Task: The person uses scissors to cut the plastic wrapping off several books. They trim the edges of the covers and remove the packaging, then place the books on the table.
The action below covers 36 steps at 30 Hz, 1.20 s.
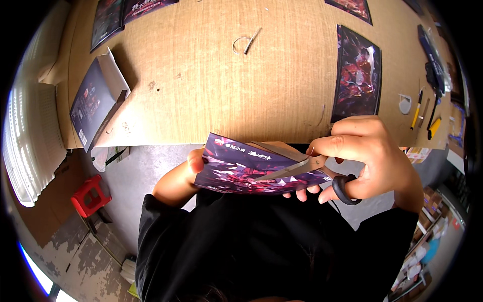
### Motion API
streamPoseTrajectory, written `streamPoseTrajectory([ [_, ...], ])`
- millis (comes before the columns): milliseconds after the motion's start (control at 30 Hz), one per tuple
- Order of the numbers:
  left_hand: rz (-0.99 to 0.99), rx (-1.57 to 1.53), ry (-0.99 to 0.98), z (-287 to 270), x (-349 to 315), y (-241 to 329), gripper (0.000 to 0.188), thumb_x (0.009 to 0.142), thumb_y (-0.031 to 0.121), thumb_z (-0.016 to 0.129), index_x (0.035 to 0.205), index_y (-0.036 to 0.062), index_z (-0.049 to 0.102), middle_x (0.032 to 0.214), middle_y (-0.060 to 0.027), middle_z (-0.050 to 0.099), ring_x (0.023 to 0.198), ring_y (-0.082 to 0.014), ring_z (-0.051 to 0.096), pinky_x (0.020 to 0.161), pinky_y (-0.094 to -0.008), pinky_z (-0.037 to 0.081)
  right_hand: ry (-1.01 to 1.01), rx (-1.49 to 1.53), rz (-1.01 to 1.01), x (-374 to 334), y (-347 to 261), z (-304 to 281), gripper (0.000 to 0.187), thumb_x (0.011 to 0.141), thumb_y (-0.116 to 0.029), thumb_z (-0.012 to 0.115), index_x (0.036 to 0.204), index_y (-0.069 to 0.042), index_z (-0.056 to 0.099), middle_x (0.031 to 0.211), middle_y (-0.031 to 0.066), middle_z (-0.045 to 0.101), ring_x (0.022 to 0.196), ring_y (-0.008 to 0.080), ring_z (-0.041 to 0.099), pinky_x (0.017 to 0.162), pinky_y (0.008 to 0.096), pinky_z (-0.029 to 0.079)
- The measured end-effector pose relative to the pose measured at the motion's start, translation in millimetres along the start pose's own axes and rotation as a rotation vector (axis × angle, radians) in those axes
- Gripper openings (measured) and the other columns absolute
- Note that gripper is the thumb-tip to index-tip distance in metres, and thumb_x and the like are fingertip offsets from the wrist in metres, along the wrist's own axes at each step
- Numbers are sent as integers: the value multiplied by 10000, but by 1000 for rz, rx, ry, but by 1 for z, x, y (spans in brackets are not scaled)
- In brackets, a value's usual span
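Observation:
A flat, dark purple printed box [226, 163] with red and pink artwork is tilted in front of my body, just off the table's near edge. My left hand [193, 163] grips it at its left end, the thumb on the front face. Scissors [294, 168] with black handles are in my right hand [370, 153], its fingers curled through the loops. One blade lies across the front of the box near its right end; where the other blade runs is hard to make out. Several fingertips show under the box's lower edge.
A wooden table [211, 90] spreads ahead. An opened dark box [93, 98] stands at its left, a printed box [358, 70] at its right. Pens and a yellow cutter [434, 129] lie far right. Stacked white baskets [35, 136] and a red stool [90, 196] are left.

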<state>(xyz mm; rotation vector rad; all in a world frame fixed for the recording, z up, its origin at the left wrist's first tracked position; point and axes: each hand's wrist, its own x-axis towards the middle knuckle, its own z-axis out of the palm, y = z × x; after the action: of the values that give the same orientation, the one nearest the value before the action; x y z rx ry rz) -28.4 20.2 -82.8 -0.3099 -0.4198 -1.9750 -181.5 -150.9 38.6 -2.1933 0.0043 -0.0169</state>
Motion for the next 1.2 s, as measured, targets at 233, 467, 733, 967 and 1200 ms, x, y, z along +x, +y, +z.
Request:
streamPoseTrajectory([
  [233,5,12,1,0,0,-2,1309,518,629,753,1377,-108,96,1378,-314,243,1270,-389,315,1033,-488,254,-5,33,5,-1,1,4,419,586,-290,839,866,-41,653,587,39,564,475,165,550,429,267,416],
  [467,18,21,-2,3,-3,1,1307,515,621,758,1379,-104,97,1380,-307,244,1271,-383,314,1034,-483,252,-18,63,42,-2,-2,6,369,618,-237,824,867,-32,647,600,55,584,483,153,565,442,262,442],
  [733,27,26,-2,2,-5,0,1305,512,612,764,1381,-99,99,1383,-299,245,1273,-375,312,1035,-478,250,-44,126,112,-7,0,7,379,612,-198,828,894,-25,644,606,75,590,479,141,564,438,252,438],
  [967,26,35,-3,1,-6,0,1303,509,604,769,1382,-95,101,1385,-292,246,1274,-369,310,1036,-474,249,-40,90,89,0,-3,6,419,586,-212,839,903,-17,646,615,68,579,477,161,551,440,268,426],
  [1200,42,44,-1,5,-9,1,1302,506,596,774,1384,-91,103,1388,-285,247,1276,-363,308,1037,-469,247,-18,41,34,12,-6,6,487,556,-281,854,905,-17,642,613,69,557,498,209,548,442,299,415],
])
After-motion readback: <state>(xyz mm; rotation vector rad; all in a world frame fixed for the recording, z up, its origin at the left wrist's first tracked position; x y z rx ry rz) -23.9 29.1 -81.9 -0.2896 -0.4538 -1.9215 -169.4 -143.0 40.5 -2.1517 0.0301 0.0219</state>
